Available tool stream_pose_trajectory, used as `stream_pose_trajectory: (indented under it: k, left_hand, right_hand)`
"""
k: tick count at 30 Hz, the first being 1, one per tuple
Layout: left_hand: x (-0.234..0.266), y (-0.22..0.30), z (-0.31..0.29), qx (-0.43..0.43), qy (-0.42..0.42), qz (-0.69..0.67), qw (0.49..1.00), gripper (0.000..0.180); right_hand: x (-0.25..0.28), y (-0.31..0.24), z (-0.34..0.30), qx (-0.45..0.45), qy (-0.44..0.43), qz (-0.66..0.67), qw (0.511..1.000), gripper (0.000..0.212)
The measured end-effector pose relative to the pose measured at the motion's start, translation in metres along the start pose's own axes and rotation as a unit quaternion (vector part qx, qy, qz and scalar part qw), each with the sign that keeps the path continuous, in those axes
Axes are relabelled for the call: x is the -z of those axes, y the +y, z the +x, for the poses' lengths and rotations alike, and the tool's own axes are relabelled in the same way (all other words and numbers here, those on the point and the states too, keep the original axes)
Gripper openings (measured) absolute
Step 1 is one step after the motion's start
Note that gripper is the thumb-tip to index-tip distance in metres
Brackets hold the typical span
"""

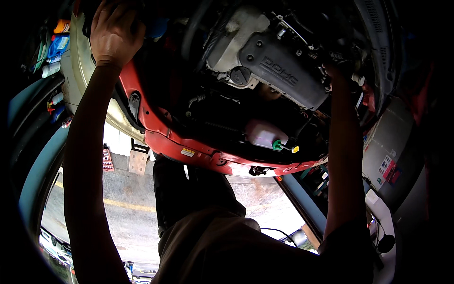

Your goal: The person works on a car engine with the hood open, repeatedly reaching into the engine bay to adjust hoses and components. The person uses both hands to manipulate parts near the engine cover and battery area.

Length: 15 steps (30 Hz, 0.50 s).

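My left hand (116, 38) is at the upper left, above the car's red front body panel (137, 90). Its fingers bend over something dark that I cannot make out, and the thumb lies close to a blue object (158, 27). On the right, my right hand (335, 72) reaches into the engine bay beside the dark engine cover (283, 66); shadow hides its fingers and whatever they touch. A black oil filler cap (240, 75) sits on the engine. Nearer to me is a pale reservoir (266, 134) with a green cap (277, 145) and a yellow-tipped piece (295, 149).
The red front crossmember (203, 156) runs between my body and the engine. Bottles, including a blue jug (57, 46), stand at the far left. A red tool case (108, 158) lies on the concrete floor (127, 189). A grey rounded car panel (390, 142) is at the right.
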<state>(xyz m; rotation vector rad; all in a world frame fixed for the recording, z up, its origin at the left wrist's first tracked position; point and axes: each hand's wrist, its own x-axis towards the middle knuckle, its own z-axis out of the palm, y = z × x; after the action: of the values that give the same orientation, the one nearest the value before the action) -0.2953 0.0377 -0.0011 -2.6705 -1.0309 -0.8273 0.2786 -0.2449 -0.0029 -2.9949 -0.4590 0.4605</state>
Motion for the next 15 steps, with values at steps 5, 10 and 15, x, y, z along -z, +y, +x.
stream_pose_trajectory:
  k: [5,10,15]
  left_hand:
    - [-0.007,-0.003,-0.003,0.01,-0.017,0.016,1.0,0.016]
    - [-0.006,-0.004,0.0,0.006,-0.017,0.028,0.999,0.019]
    - [-0.004,0.001,0.001,0.014,-0.044,0.04,0.998,0.018]
  right_hand:
    - [-0.012,-0.006,0.0,-0.001,-0.011,-0.005,1.0,0.069]
    - [-0.016,-0.005,0.001,-0.007,-0.011,-0.004,1.0,0.07]
    - [-0.02,-0.009,0.005,-0.018,-0.014,-0.008,1.0,0.072]
